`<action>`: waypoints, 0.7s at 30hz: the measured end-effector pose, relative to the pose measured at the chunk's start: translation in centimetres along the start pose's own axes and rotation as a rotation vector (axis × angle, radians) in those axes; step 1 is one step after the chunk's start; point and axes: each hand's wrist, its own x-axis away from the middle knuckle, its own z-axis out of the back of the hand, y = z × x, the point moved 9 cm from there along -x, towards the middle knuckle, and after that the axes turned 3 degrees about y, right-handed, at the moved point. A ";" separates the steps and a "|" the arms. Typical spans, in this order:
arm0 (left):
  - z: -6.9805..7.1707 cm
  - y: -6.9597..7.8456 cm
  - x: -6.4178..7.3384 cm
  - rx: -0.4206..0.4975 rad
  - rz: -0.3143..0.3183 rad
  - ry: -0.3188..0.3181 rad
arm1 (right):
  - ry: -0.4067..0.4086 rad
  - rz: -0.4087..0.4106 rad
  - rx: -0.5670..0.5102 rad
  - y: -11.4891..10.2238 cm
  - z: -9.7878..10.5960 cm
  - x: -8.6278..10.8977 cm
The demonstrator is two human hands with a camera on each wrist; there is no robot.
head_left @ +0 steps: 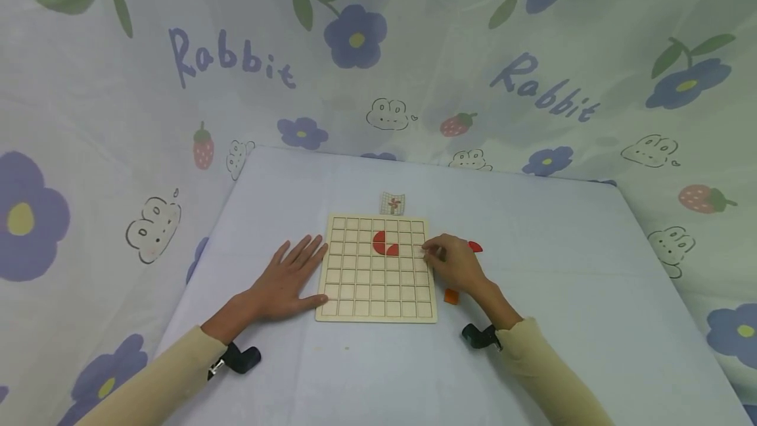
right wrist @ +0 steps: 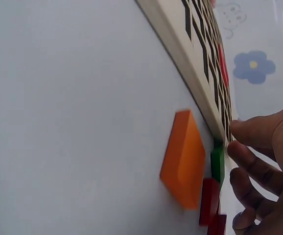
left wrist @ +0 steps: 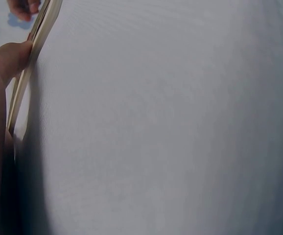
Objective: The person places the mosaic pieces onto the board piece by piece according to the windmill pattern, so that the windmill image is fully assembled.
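A square wooden grid board (head_left: 349, 276) lies on the white table. Red quarter-round pieces (head_left: 379, 248) sit in its cells above the middle. My left hand (head_left: 288, 283) is spread flat at the board's left side, thumb and fingertips touching the edge. Over the right edge, my right hand (head_left: 454, 263) has loosely bent fingers; in the right wrist view thumb and index stand slightly apart, with nothing visible between them. Beneath that hand are an orange block (right wrist: 183, 161), a green block (right wrist: 218, 164) and red blocks (right wrist: 209, 200). A red piece (head_left: 475, 246) shows beyond the hand.
A small patterned card (head_left: 393, 204) with a red pinwheel-like figure lies just behind the board. White cloth (head_left: 562, 268) covers the table. A curtain (head_left: 331, 97) with flowers and rabbits hangs behind and at the sides.
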 end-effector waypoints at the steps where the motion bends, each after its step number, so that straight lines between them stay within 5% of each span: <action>1: -0.1 -0.1 0.0 0.001 0.003 -0.006 | 0.005 -0.005 0.012 0.2 0.2 0.1; 21: 0.3 0.1 0.0 -0.017 0.003 0.000 | 0.035 -0.118 0.280 5.4 4.6 0.8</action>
